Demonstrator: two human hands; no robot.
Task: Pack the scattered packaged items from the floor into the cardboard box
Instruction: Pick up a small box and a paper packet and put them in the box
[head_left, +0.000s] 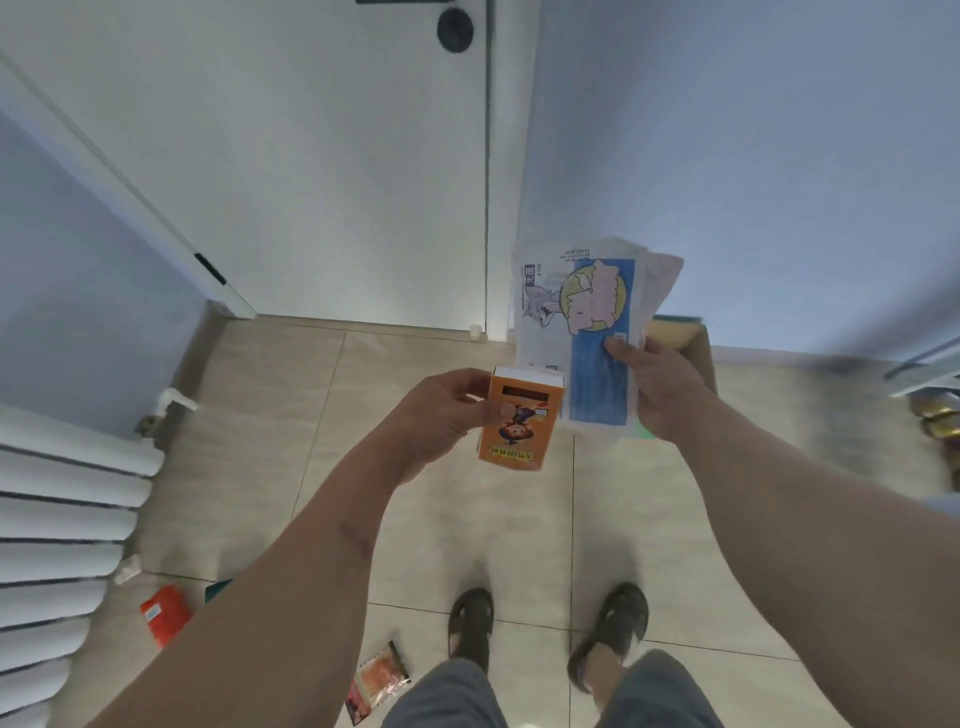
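The white door (322, 171) and the tiled floor (457, 525) fill the view behind both raised hands, and a white radiator (62, 535) stands far to the left of the left hand.

The cardboard box (691, 348) is behind the right hand (660, 384), mostly hidden by it, so only a brown wall and a part of the rim show.

The white and blue packet (587, 327) is the biggest item held. The right hand grips its lower right corner, the thumb lying on the printed front and the other fingers curled behind. Its long axis runs nearly upright, and its free end points up and away from the hand, toward the wall. More thin white packets seem to be behind it, but I cannot tell how many.

The orange box (522, 426) is just left of that packet, close to its lower edge. The left hand (441, 410) holds it from the left side, the thumb pressing on the front and the fingers wrapped behind. Its long axis is also upright, slightly tilted, and the print looks upside down.

Well below the left hand, on the floor, lie a red packet (165, 613) and a small snack pouch (376, 686), apart from each other. The pouch is near the left sandal (471, 623).
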